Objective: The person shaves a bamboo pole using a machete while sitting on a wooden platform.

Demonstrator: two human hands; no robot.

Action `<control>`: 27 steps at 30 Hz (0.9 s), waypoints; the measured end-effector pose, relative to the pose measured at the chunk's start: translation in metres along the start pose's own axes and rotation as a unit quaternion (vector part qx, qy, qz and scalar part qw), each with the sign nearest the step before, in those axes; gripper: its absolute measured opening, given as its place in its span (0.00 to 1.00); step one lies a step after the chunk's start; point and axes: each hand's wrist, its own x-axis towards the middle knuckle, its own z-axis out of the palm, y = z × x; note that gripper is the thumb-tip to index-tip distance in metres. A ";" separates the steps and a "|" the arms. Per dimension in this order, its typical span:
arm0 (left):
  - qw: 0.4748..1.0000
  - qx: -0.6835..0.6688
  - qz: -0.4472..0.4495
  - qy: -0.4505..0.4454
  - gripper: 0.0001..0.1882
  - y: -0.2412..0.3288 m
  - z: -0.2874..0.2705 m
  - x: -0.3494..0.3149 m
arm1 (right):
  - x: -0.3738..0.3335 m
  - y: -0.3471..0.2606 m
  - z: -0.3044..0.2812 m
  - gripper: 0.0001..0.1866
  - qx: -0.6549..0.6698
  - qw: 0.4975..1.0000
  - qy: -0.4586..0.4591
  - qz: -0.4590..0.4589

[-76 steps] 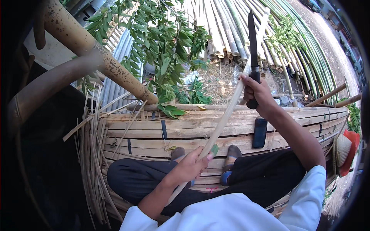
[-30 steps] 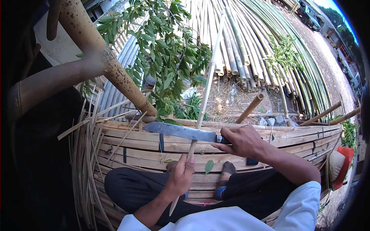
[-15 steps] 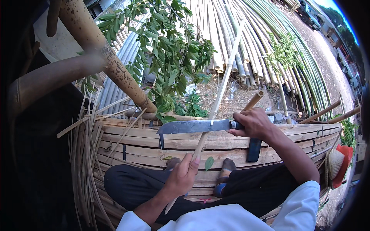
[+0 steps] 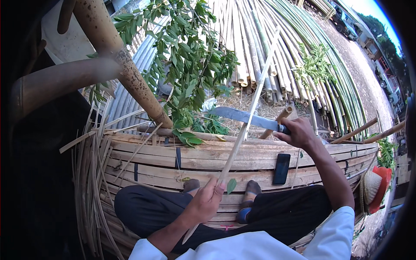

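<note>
A long pale bamboo strip [image 4: 236, 151] slants up and away from my lap, its lower end below my left hand [image 4: 206, 201]. The fingers of that hand are wrapped round the strip above my left thigh. My right hand [image 4: 299, 132] is closed on the dark handle of a machete [image 4: 234, 115]. The broad grey blade points left and lies across the strip, well above my left hand. A thin pale sliver [image 4: 247, 130] hangs from the strip at the blade.
I sit on a platform of split bamboo slats [image 4: 208, 162]. A black phone [image 4: 281, 169] lies on it to the right, beyond my knee; a straw-and-red hat [image 4: 375, 188] sits farther right. Thick bamboo posts [image 4: 143, 93] and leafy branches [image 4: 186, 65] rise left. Bamboo poles [image 4: 260, 56] lie ahead.
My right hand has pushed the machete outward along the strip, away from my left hand, and the blade now tilts with its tip higher. A sliver now stands off the strip.
</note>
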 end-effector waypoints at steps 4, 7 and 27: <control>0.999 -0.006 -0.009 0.040 0.17 -0.004 -0.007 0.001 | 0.013 -0.055 0.010 0.14 0.055 0.997 -0.051 -0.030; 0.998 -0.022 0.001 0.062 0.18 -0.005 -0.002 0.006 | 0.013 -0.093 0.013 0.07 0.071 0.987 -0.054 -0.135; 0.996 0.048 0.013 -0.072 0.14 0.006 0.007 -0.014 | -0.023 0.080 0.001 0.02 -0.123 0.985 0.032 0.120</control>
